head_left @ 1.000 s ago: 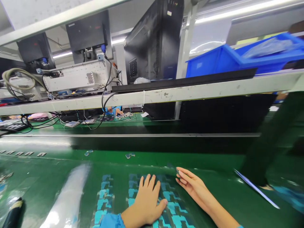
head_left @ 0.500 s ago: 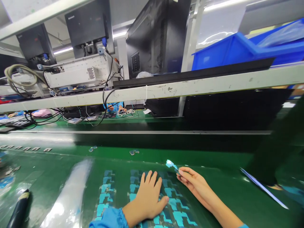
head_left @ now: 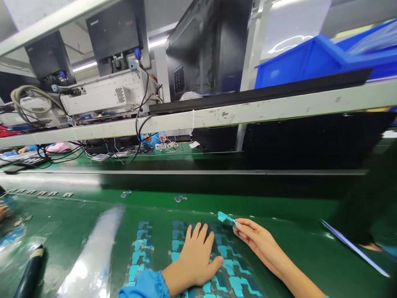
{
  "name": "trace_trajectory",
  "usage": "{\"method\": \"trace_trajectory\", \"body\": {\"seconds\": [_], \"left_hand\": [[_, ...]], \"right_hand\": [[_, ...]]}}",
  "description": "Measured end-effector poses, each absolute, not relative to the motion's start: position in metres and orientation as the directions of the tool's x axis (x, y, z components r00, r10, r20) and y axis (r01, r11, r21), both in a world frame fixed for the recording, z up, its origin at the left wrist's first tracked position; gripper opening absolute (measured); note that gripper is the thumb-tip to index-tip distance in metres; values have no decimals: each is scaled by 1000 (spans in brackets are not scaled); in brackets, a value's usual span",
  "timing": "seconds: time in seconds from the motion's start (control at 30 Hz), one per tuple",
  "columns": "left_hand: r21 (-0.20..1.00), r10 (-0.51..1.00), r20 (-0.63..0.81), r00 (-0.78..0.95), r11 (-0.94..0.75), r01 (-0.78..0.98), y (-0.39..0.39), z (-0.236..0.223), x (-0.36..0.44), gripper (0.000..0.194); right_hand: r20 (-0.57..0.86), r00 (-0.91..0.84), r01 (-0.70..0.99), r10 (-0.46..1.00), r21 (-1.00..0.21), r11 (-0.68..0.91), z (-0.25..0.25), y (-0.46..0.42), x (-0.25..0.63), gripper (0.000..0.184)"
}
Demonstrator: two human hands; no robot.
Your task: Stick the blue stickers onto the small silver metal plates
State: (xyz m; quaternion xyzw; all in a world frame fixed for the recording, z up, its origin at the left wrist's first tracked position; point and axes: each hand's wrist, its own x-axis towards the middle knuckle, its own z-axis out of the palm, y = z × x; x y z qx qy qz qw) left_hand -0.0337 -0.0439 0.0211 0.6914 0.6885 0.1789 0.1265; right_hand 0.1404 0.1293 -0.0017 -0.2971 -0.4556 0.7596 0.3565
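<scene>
My left hand (head_left: 198,258) lies flat with its fingers spread on a clear sheet of blue adhesive film pieces (head_left: 237,273). My right hand (head_left: 259,240) is closed, pinching a small blue film piece (head_left: 225,217) between thumb and fingers, just above the green table to the right of the sheet's far end. The held piece has the same stepped outline as those on the sheet. A narrower strip of blue pieces (head_left: 140,250) lies to the left of my left hand. Part of the sheet is hidden under that hand.
Two small flat parts (head_left: 180,198) (head_left: 125,193) lie near the table's back, with a row of similar pieces (head_left: 52,193) farther left. A black pen-like tool (head_left: 30,269) rests at lower left. Another person's hand (head_left: 3,211) shows at the left edge. Above runs a shelf (head_left: 279,106).
The view has shifted slightly. The film piece in my right hand has turned a little and shows less glare. Another person's hand has come in at the left edge.
</scene>
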Motion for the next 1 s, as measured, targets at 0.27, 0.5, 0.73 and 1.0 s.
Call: {"method": "trace_trajectory", "body": {"seconds": [0.27, 0.5, 0.73, 1.0], "left_hand": [[431, 997, 81, -11, -25, 902, -45, 21, -35, 71], [426, 998, 69, -10, -20, 905, -45, 24, -34, 72], [434, 997, 76, -14, -20, 901, -44, 23, -34, 72], [418, 998, 67, -14, -15, 908, -44, 23, -34, 72]], "right_hand": [[-148, -529, -299, 835, -889, -347, -4, 129, 139, 50], [-158, -529, -289, 834, -891, -352, 0, 128, 138, 48], [-144, -542, -253, 828, -912, -324, -3, 131, 138, 40], [-137, -549, -251, 824, -914, -320, -7, 133, 139, 41]]}}
